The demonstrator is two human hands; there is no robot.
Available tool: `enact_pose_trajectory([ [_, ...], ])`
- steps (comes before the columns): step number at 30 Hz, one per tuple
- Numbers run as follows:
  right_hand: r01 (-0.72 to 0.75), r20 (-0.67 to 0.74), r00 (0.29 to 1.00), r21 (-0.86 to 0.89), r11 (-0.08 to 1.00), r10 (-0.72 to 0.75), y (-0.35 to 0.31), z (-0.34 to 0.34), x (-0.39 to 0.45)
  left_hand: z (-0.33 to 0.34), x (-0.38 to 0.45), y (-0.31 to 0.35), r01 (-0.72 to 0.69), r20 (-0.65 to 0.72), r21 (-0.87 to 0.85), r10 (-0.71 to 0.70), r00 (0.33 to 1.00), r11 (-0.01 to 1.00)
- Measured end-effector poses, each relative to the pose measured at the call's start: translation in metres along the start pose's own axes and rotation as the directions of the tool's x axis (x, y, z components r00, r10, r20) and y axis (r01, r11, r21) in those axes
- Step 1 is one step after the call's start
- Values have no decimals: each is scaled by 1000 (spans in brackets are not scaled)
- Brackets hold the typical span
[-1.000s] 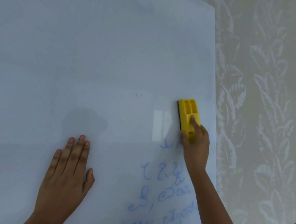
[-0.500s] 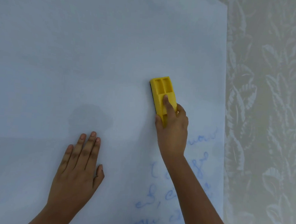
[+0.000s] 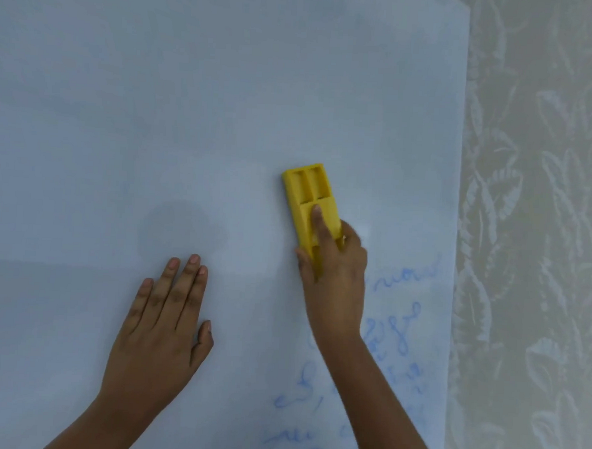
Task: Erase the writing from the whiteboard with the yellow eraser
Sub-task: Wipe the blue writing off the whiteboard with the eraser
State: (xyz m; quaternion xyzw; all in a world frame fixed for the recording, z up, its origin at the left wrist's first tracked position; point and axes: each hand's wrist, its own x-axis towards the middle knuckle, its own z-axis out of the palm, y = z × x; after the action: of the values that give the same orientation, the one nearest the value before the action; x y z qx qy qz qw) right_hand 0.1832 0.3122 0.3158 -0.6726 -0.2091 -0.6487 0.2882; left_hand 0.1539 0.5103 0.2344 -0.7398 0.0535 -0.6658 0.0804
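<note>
A: Whiteboard (image 3: 225,100) status, left to right?

B: Left part of the board is blank. Upper area too, apart from faint blue smears. Left hand (image 3: 160,334) lies flat on the board near the bottom edge, left of centre. Palm down, fingers straight and close together, thumb tucked at the side. Holding nothing.

A: Anything just above it?

B: Dull grey patch on the surface, above the fingertips. Can't tell if it's a shadow or a reflection.

A: Eraser?

B: Yellow eraser (image 3: 309,204) sits right of centre, about mid-height on the board, flat against it. Long side runs roughly up and down, top end tilted slightly left. Two sunken slots visible in its upper half.

A: Grip?

B: Right hand (image 3: 336,284) is closed around the eraser's lower half. Index finger laid along the top face, thumb on the left side, the other fingers curled round the right side. Forearm comes in from the bottom edge, angling up and left.

A: Writing left?

B: Yes. Blue writing (image 3: 399,329) in the bottom right corner area, below and right of the eraser, partly behind the right wrist and forearm. Blurred, not readable. Eraser sits above it, not on any stroke I can see.

A: Past the right edge?

B: Wall (image 3: 534,236) with a pale leaf pattern.
</note>
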Motion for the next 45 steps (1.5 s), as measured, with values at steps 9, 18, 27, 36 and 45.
enact_pose_trajectory([
  [9,-410,-141,907,-75,909,397,96,-35,19,-1,-2,2,-8,-24,14,8,1000,1000],
  [18,-489,-194,861,-62,870,470,145,-54,-22,0,-3,2,-9,-28,31,9,1000,999],
  [27,-565,-215,814,-81,821,539,175,-67,14,1,-2,3,-11,-54,42,14,998,999],
  [36,-416,-155,907,-178,892,392,183,-70,3,1,-4,3,1,-50,50,2,999,999],
  [45,-214,-77,976,-122,969,205,137,-52,-16,1,-5,4,9,-50,36,-7,999,999],
])
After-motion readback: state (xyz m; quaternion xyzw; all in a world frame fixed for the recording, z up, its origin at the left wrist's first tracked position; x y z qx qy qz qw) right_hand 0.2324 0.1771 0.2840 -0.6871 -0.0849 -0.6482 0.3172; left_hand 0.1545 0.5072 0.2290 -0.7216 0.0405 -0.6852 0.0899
